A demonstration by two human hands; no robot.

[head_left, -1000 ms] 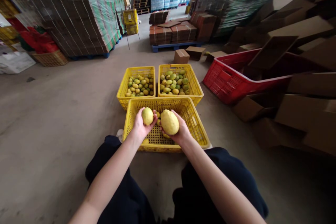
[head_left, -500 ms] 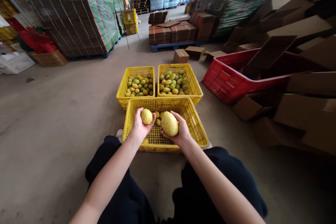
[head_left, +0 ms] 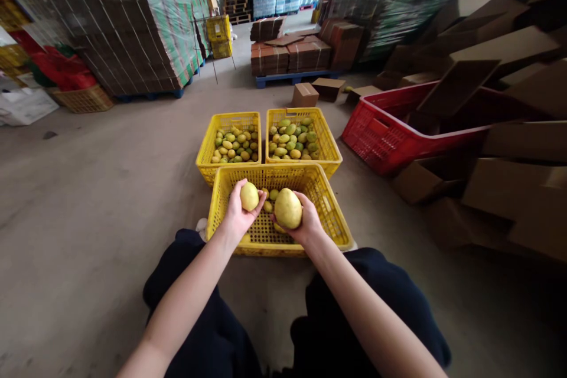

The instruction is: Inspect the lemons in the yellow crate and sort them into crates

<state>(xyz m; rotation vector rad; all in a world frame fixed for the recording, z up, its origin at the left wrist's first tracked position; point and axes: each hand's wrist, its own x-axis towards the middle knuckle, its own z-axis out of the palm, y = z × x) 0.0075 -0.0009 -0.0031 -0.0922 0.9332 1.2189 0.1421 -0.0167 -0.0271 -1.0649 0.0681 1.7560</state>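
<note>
My left hand (head_left: 234,216) is wrapped round a small yellow mango (head_left: 249,196). In my right hand (head_left: 309,222) sits a clearly larger, pale yellow mango (head_left: 287,209). Both hands are held over the near yellow crate (head_left: 332,213), apart from each other. A few more mangoes (head_left: 268,206) lie low in that crate, partly hidden behind my hands and the fruit they hold. Behind it, a left yellow crate (head_left: 205,152) and a right yellow crate (head_left: 328,142) each hold many green and yellow mangoes.
A red crate (head_left: 376,144) with cardboard in it stands to the right, among piled cardboard boxes (head_left: 509,189). Ahead, flattened cartons (head_left: 310,53) lie on a blue pallet (head_left: 283,79). A tall wrapped stack (head_left: 128,23) rises at left. My knees flank the near crate.
Both mangoes have turned a little in my hands, the smaller one now standing more upright. My hands have shifted only slightly. The crates are unchanged.
</note>
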